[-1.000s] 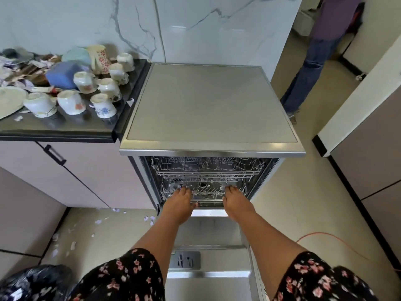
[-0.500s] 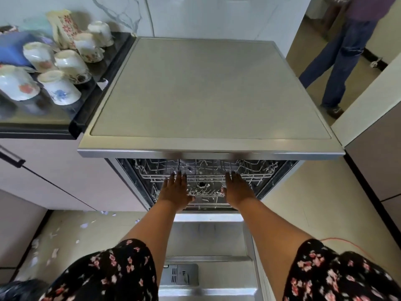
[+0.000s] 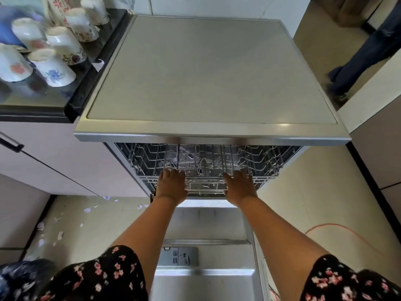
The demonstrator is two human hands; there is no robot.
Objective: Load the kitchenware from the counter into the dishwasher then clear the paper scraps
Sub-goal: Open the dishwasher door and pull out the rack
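We're in a home kitchen here: dishwasher (image 3: pixel 206 72) standing open with its wire racks (image 3: pixel 152 159) showing, painted cups (image 3: pixel 54 68) upturned on the black desk (image 3: pixel 21 96) beside it, pale cabinet fronts (image 3: pixel 65 161) below, white wall panels (image 3: pixel 217 5) behind.

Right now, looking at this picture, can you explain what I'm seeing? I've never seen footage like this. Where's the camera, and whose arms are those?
There is no machine here. A person wears one wide-angle camera on the head, so you look down along their own bare arms. The left hand and right hand both grip the front edge of a wire rack inside an open dishwasher, whose door lies folded down below. The rack looks empty. To the left, patterned cups stand on a dark counter. Paper scraps lie on the floor. Another person's leg shows at top right.
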